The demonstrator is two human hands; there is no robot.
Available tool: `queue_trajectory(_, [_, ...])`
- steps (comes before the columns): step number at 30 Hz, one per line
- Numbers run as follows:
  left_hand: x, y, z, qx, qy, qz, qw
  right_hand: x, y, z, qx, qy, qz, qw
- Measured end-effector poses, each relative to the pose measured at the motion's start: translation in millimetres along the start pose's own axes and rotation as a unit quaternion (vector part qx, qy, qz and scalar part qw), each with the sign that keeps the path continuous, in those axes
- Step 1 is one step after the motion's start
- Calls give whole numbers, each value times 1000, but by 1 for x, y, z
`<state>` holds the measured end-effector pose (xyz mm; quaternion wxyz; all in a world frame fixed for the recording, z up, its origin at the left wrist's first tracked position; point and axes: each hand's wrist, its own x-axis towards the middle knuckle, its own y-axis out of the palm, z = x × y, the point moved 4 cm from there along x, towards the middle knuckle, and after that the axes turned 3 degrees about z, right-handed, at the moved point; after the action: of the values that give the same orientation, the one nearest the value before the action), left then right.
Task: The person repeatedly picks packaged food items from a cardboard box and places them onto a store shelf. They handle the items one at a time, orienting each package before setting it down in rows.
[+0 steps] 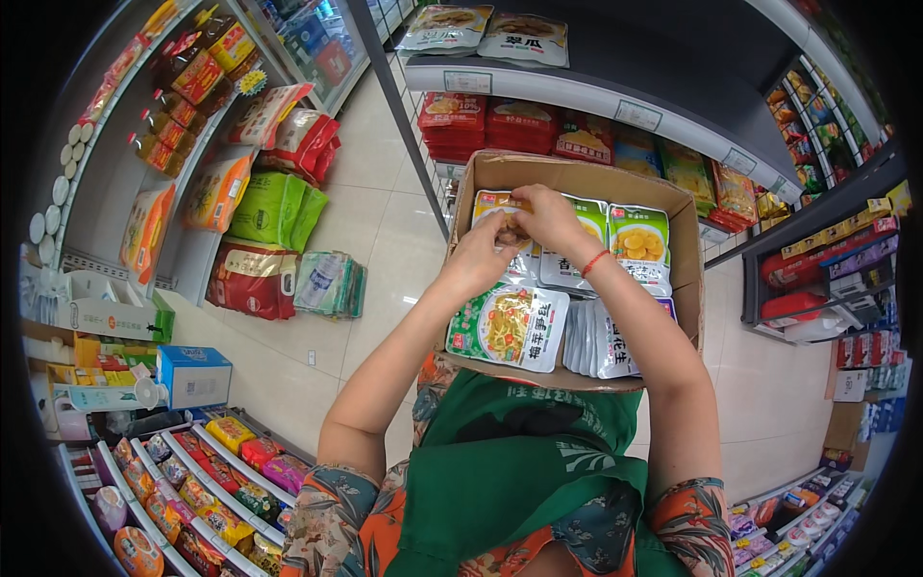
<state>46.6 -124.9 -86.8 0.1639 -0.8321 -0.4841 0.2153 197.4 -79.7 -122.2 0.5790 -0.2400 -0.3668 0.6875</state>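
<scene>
An open cardboard carton (577, 164) lies in front of me, its near edge by my green apron (519, 490). Inside are flat food pouches. My left hand (479, 252) and my right hand (555, 223) come together over an orange-and-white pouch (520, 268) in the far left corner. Their fingers touch or grip it; the grasp is partly hidden. Beside it are a green-topped pouch (591, 209) and another with round yellow slices (640, 245). Nearer me, a pouch of shredded vegetables (508, 328) lies flat, next to a row of silver pouches (583, 339) on edge.
Beyond the carton, a dark shelf (649, 54) carries two white pouches (523, 37); red packets (451, 119) fill the level below. At left, bagged goods (252, 278) stand on the tiled floor (382, 166) beside shelving with oil bottles (195, 68). Snack racks (209, 498) are at lower left.
</scene>
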Motion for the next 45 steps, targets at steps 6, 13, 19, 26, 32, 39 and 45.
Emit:
queue_trajectory(6, [8, 8, 22, 66, 13, -46, 997, 3, 5, 1, -55, 4, -6, 998])
queue_trajectory(13, [9, 5, 17, 51, -36, -25, 998, 5, 13, 5, -111, -23, 3, 994])
queue_trajectory(19, [11, 5, 22, 40, -36, -23, 998, 7, 14, 5, -138, 12, 42, 990])
queue_trajectory(26, [15, 10, 30, 48, -7, -39, 998, 10, 16, 4, -126, 22, 43, 991])
queue_trajectory(32, [12, 9, 22, 58, -22, -48, 997, 13, 5, -8, -81, -1, -14, 997])
queue_trajectory(39, [13, 9, 25, 58, 18, -90, 994, 6, -16, -3, 155, 73, 67, 983])
queue_trajectory(45, [-2, 2, 1, 64, 79, -142, 985, -4, -30, -7, 348, 98, 89, 928])
